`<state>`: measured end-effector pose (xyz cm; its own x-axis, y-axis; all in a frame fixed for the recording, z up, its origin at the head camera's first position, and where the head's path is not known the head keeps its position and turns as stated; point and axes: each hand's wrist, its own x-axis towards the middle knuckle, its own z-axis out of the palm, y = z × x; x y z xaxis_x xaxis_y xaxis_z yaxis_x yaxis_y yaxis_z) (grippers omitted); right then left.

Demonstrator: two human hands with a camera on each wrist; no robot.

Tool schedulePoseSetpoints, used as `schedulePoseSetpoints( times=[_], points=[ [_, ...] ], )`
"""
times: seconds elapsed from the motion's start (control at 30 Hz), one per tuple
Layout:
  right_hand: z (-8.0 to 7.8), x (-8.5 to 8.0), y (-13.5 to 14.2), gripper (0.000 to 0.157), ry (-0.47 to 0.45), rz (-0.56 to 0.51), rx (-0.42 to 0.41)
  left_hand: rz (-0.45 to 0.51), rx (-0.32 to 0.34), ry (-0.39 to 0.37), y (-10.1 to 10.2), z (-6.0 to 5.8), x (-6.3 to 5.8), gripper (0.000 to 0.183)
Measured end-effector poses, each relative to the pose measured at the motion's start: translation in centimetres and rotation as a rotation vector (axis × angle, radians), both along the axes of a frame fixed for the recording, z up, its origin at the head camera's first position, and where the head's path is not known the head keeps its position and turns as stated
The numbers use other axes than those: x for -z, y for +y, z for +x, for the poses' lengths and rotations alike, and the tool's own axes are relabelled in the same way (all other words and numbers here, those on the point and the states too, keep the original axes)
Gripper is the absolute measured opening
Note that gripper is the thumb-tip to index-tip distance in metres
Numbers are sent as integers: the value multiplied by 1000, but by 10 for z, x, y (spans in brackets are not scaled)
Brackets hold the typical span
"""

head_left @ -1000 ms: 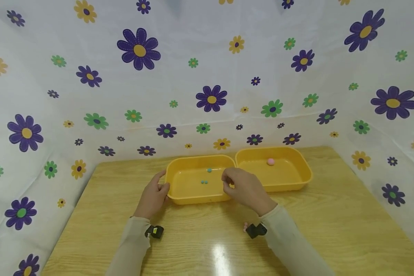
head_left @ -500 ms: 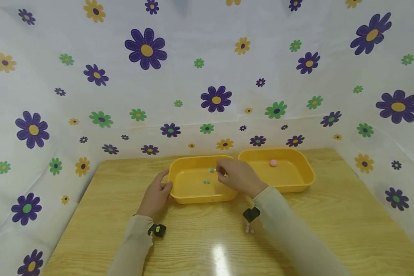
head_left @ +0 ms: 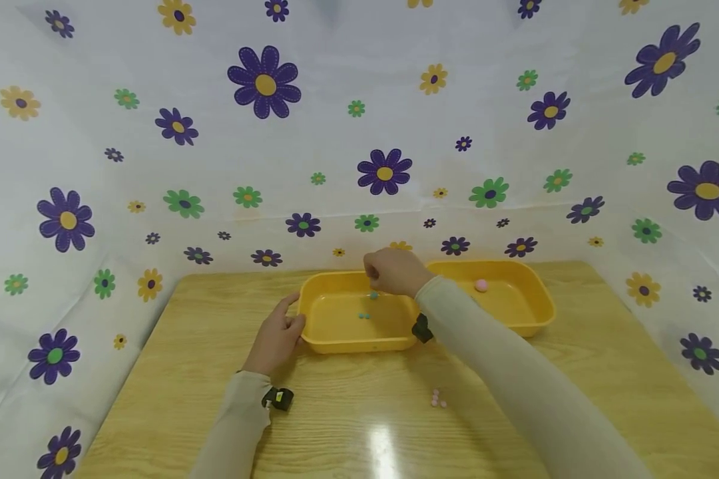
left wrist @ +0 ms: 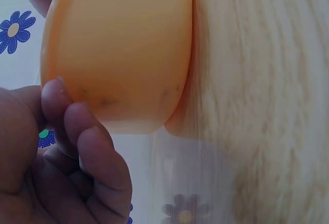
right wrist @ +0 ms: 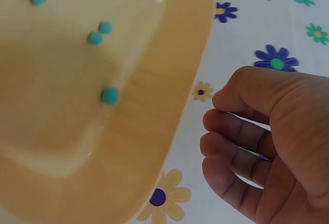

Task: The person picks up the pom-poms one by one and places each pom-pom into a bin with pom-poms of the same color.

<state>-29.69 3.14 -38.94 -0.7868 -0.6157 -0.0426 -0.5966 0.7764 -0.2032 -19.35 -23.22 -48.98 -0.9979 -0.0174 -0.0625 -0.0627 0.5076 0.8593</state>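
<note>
My left hand holds the left end of a yellow plastic tray, with thumb and fingertips at its rim. The left wrist view has the curled fingers against the tray's orange-looking wall. Over the back rim of that same tray hovers my right hand. Its fingers are curled, thumb tip close to the index fingertip, and nothing shows between them in the right wrist view. Several small teal balls lie on the tray's floor; in the head view two sit side by side.
A second yellow tray stands beside the first on the right, holding one larger pink ball. Several tiny pink balls lie on the wooden table in front. A flower-print curtain rises behind the trays.
My right hand has moved up and left, from the left tray's right side to over its back rim, uncovering the tiny pink balls. My left hand stays at the tray.
</note>
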Motion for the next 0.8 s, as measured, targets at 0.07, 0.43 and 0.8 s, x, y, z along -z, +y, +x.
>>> schedulePoseSetpoints(
  times=[0.07,0.43,0.8],
  points=[
    [-8,1,-4,6,-18,31,-4,-6,4,10,-1,-2,0,54],
    [-33,33,-22,8,-105,153,-67,-3,-13,6,-1,0,2,53],
    [-29,47,-32,39,-305,326,-40,-11,-21,-11,0,0,-3,53]
  ],
)
